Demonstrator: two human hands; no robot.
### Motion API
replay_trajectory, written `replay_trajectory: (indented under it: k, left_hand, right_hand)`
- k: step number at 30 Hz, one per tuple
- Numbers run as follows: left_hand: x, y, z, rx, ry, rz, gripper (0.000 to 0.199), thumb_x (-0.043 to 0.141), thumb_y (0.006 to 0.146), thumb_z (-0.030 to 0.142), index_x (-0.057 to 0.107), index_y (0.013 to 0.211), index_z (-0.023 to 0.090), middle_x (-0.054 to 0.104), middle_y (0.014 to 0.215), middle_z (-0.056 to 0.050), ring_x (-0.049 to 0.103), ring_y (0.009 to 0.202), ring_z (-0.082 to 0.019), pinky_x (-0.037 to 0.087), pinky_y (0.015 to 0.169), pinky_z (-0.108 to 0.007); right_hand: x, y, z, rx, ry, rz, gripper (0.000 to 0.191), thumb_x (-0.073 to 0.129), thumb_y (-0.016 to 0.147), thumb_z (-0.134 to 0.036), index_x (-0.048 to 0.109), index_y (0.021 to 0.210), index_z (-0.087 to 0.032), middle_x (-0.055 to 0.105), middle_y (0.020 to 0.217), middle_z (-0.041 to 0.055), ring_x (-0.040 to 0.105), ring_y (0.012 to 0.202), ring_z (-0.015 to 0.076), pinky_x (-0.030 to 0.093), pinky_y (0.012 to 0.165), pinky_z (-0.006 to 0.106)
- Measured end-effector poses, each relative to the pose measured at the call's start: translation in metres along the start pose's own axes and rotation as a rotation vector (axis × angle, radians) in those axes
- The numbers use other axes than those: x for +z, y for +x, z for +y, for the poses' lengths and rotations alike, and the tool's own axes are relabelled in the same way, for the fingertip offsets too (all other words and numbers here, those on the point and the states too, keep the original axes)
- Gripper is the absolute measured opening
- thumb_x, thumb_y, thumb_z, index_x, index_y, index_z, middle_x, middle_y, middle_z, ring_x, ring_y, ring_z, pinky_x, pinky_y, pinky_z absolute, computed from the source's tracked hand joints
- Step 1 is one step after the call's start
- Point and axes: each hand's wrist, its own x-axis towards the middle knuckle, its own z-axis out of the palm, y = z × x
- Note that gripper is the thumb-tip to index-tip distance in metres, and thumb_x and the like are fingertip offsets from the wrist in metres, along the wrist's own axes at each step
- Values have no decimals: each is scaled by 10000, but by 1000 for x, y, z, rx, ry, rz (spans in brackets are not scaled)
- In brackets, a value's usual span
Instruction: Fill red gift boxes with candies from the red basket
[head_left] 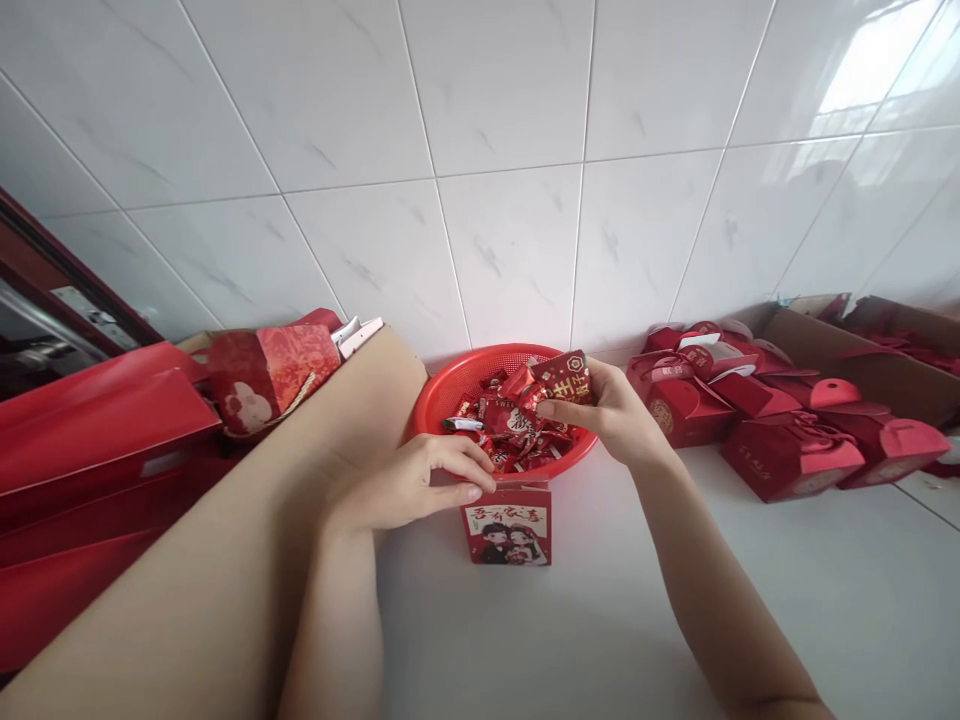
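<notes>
A small red candy box (508,530) printed with a cartoon couple stands upright on the white surface. At its top left edge, my left hand (424,482) is closed, with thumb and fingertips on the rim. Behind the box sits a red plastic basket (427,400) of wrapped candies (517,425). My right hand (611,410) reaches over the basket's right side, its thumb and fingers closed on a dark red candy packet (562,380) with gold lettering. A shiny red wrapped candy (517,382) lies against that packet; whether the hand holds it too is unclear. The inside of the box is hidden.
At the right, several closed red boxes (795,455) stand close together beside an open cardboard carton (817,350). A large cardboard box (225,530) with red bags (277,375) and red boxes (105,420) fills the left. The tiled wall (510,230) rises right behind the basket.
</notes>
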Motion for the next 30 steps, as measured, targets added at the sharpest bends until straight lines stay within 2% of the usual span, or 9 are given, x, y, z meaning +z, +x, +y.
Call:
replay_trajectory:
  k: [4,9,15,18,20,22,25,30]
  left_hand:
    - [-2,-2,4,-14,-4,-27,208,632,889,300,797,1011,270,722,1187,-28,636,1156,-246,496,971,-309]
    - [5,7,0,-57,-30,39,265,580,936,328,762,1112,251,736,1147,-41,667,1063,-225,509,922,-308]
    - [9,14,-11,-139,-9,40,313,739,789,280,741,1100,248,731,1139,-12,663,1038,-222,486,905,-287]
    - [10,16,-15,-107,-12,21,221,658,861,345,751,1018,219,749,1036,-14,670,948,-204,484,826,-271]
    - [11,18,-15,-88,-29,42,238,574,915,351,755,928,197,756,933,-16,670,861,-189,479,762,-264]
    - [11,19,-13,-90,-47,82,225,584,903,332,754,877,187,757,881,-16,668,821,-187,477,730,-264]
    - [12,18,-6,-99,-90,121,202,684,832,358,762,897,184,760,914,-30,675,860,-211,489,740,-273]
    - [15,15,9,-87,-130,81,264,756,733,324,754,974,217,743,976,-5,672,899,-215,494,742,-259]
  right_hand:
    - [-1,-1,-3,-20,-60,0,273,840,718,-265,696,933,-181,748,878,21,697,777,178,579,695,296]
    - [-2,-4,-8,-19,-126,-31,253,825,742,-262,696,942,-177,745,886,30,693,781,180,571,685,288]
    - [1,-9,-14,-2,-271,-101,234,778,788,-293,689,964,-165,721,866,45,663,750,183,555,654,296]
    - [4,-10,-15,-16,-379,-151,211,746,812,-278,683,982,-169,706,854,39,646,735,178,546,644,296]
    - [5,-10,-15,-38,-416,-174,204,734,821,-268,678,993,-174,699,858,34,642,748,177,544,655,293]
    - [6,-11,-15,-66,-437,-176,198,728,829,-264,677,999,-177,697,877,34,642,762,174,543,660,284]
    - [7,-12,-18,-94,-462,-160,187,727,836,-259,679,997,-178,701,884,31,647,748,166,538,641,266]
    - [5,-17,-27,-109,-525,-156,185,716,837,-213,672,1015,-188,722,913,26,671,752,162,546,657,256]
